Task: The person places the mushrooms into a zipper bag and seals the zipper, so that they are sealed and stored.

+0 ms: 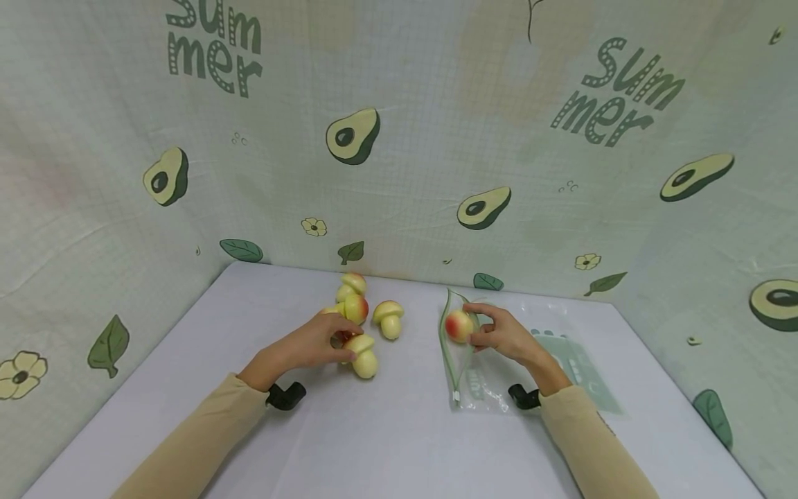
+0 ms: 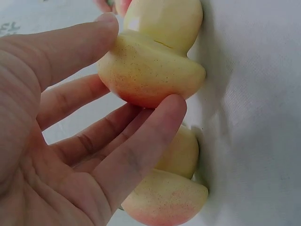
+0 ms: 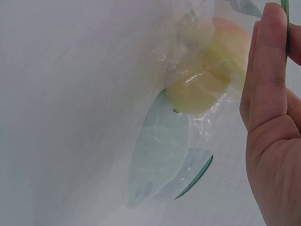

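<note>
My left hand (image 1: 312, 343) reaches among several yellow, red-blushed toy mushrooms. In the left wrist view, its thumb and a finger (image 2: 155, 136) hold the cap of one mushroom (image 2: 150, 70), whose stem points away from the palm. Another mushroom (image 2: 164, 197) lies just below it there. On the right, my right hand (image 1: 501, 336) pinches the green zip edge of a clear plastic zip bag (image 1: 449, 360), its mouth spread apart. A yellow and red mushroom (image 1: 459, 326) shows at the bag's mouth; through the plastic, the right wrist view shows a mushroom (image 3: 202, 84) inside.
One toy mushroom (image 1: 389, 319) lies apart between the hands, and others (image 1: 354, 283) cluster beyond the left hand. The white table (image 1: 374, 443) meets a cloth backdrop (image 1: 411, 152) printed with avocados and leaves. A black wrist mount (image 1: 287, 396) sits beside the left wrist.
</note>
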Tool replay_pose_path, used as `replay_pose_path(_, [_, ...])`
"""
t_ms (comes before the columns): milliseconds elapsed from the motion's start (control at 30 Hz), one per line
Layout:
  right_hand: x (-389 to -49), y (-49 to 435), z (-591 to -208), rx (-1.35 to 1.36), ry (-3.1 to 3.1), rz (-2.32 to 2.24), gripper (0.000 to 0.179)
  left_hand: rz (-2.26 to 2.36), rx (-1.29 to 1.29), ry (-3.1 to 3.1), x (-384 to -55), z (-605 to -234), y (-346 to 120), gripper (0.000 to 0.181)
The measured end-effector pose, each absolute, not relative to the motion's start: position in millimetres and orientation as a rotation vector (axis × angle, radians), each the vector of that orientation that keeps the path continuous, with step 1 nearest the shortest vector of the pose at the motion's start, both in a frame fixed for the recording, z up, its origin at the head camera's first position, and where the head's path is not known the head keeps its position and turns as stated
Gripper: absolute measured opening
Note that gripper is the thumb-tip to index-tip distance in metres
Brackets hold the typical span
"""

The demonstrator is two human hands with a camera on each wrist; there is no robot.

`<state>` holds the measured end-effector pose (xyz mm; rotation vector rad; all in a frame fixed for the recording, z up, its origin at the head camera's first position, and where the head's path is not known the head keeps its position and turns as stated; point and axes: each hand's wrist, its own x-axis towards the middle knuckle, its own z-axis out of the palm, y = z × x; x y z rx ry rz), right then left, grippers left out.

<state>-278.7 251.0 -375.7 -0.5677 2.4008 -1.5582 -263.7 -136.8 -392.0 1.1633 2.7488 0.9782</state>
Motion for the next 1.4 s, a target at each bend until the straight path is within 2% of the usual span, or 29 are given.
replay_pose_path(167, [-277.7, 250.3, -374.0, -0.573, 2.406, -1.557, 0.065, 0.956, 1.277, 2.811, -263.9, -395.3, -134.1, 0.034])
replay_pose_path(300, [-283.2, 254.0, -381.7, -0.578, 2.423, -1.546, 0.065, 0.951, 1.212, 2.807, -262.0, -394.7, -130.3, 0.032])
replay_pose_path(467, [-293.7, 260.9, -397.6, -0.584, 2.429, -1.551, 0.067, 1.003, 1.086, 2.752, -258.4, -393.4, -128.0, 0.035])
replay_pose_path(767, [-294.2, 260.1, -398.3, -0.587, 2.434, -1.548, 0.069, 1.057, 1.126, 2.657, -258.3, -396.9, -130.7, 0.053])
replay_pose_path(1400, [-294.2, 259.4, -397.2, -0.564, 2.455, -1.539, 0.067, 1.068, 1.091, 2.560, -258.9, -396.6, -132.8, 0.057])
